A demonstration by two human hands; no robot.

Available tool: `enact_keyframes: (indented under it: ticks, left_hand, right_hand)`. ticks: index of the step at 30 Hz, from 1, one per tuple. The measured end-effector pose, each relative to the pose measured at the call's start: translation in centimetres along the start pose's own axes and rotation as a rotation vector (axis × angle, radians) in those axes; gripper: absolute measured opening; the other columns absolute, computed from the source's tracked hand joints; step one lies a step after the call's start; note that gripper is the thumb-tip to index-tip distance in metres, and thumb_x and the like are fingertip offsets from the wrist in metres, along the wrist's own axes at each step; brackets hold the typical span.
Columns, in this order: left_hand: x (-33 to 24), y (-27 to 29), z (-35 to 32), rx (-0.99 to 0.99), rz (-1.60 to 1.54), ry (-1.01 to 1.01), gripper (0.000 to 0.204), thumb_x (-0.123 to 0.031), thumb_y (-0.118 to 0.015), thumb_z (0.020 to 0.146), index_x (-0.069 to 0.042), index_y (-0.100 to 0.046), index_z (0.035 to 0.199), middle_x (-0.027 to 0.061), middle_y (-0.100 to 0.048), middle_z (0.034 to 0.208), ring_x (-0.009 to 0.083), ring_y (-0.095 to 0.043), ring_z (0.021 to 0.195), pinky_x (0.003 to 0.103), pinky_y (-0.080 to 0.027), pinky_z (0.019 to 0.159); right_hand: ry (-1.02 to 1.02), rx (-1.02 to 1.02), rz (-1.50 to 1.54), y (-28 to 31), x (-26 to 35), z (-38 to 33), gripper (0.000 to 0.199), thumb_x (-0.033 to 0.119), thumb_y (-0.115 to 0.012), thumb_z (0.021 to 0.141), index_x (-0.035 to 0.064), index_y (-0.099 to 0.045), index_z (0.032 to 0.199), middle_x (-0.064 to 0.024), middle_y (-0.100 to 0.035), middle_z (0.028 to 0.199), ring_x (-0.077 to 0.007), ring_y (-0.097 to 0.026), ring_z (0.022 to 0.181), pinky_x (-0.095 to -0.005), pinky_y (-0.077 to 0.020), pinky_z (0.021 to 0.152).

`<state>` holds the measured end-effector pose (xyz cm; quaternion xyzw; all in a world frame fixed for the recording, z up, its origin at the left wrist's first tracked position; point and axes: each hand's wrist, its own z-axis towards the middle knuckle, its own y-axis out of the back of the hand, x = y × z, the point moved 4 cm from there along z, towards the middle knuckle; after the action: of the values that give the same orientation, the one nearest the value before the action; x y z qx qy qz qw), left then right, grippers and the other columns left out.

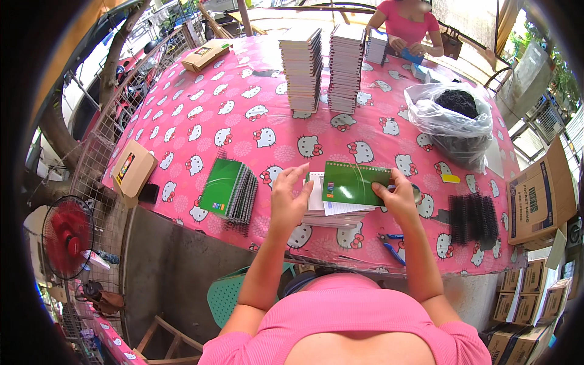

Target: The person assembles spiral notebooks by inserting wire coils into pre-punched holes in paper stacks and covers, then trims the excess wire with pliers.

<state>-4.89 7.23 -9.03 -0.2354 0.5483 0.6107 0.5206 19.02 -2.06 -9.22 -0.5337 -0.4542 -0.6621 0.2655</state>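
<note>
At a pink-clothed table (243, 131), the right hand (398, 198) is pinching a green cover (354, 182) above a paper stack (331, 213); the left hand (289, 198) is hovering open-fingered beside it. Brown cartons (538, 198) are standing right.

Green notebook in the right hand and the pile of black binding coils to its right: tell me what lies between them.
In the head view, only bare pink tablecloth separates the green notebook from the black coils; a small yellow piece lies just above that stretch.

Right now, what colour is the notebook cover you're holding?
Green. The notebook cover, pinched by the right hand, shows best in the head view.
</note>
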Motion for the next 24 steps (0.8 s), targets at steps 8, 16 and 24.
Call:
enact_keyframes:
  ticks: [8,16,24]
  left_hand:
    - [-0.8,0.2,2.1,0.261,0.337,-0.083,0.037,-0.021,-0.073,0.077,-0.026,-0.069,0.113,0.0088,-0.05,0.131,0.031,-0.042,0.122,0.05,-0.029,0.101]
    - [-0.9,0.0,2.4,0.21,0.346,-0.111,0.037,-0.018,-0.079,0.069,-0.024,-0.073,0.104,0.0058,-0.049,0.131,0.0283,-0.044,0.117,0.048,-0.031,0.099]
    - [-1.8,-0.3,2.2,0.105,0.196,-0.192,0.03,-0.008,-0.079,0.068,-0.016,-0.07,0.095,0.0012,-0.064,0.099,0.0194,-0.056,0.091,0.039,-0.039,0.09]
  right_hand:
    - [0.114,-0.061,0.169,-0.1,0.3,-1.1,0.018,0.004,-0.07,0.082,0.0029,-0.058,0.096,-0.0013,-0.063,0.081,-0.0064,-0.053,0.069,-0.0222,-0.043,0.061]
    - [0.139,-0.085,0.202,-0.6,-0.1,-1.3,0.016,0.003,-0.067,0.085,0.0017,-0.058,0.097,-0.0009,-0.063,0.082,-0.0052,-0.053,0.068,-0.0224,-0.045,0.061]
    - [0.122,-0.097,0.252,-0.7,-0.8,-1.5,0.017,0.002,-0.066,0.085,0.0019,-0.058,0.099,-0.0015,-0.063,0.085,-0.0064,-0.054,0.071,-0.0222,-0.0458,0.063]
